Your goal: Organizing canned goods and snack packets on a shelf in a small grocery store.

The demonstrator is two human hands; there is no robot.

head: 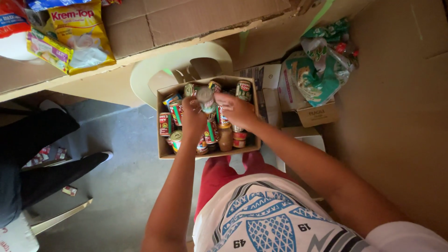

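Small shop storeroom, cardboard box of tinned goods (pixel 207 116), snack packets (pixel 81 35) on far-left shelf, cartons (pixel 303 100) stacked right

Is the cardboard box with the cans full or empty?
Nearly full. The open cardboard box is crowded with cans, most standing upright. Both hands, left hand and right hand, hold one silver-topped can above them.

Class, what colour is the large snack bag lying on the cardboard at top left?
Yellow snack bag, seen in the head view.
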